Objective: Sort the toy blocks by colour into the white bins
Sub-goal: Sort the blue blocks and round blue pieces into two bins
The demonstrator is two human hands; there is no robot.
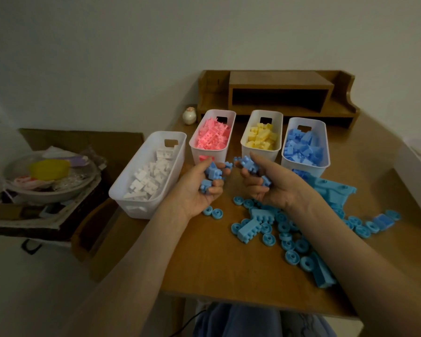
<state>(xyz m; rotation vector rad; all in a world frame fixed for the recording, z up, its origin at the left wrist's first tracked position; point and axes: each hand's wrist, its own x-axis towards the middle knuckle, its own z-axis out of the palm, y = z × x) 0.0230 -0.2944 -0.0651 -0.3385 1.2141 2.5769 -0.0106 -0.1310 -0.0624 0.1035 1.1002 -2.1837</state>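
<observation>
Over the middle of the wooden table, my left hand grips a cluster of blue blocks, palm up. My right hand holds more blue blocks in curled fingers. Four white bins stand in a row behind the hands: the white-block bin, the pink-block bin, the yellow-block bin and the blue-block bin. A pile of loose blue pieces, mostly round wheels plus a few bricks, lies under and right of my right forearm.
A wooden desk shelf runs along the back of the table. A small ceramic jar sits by the pink bin. Left of the table, a box holds a bowl of clutter. A white object lies at the right edge.
</observation>
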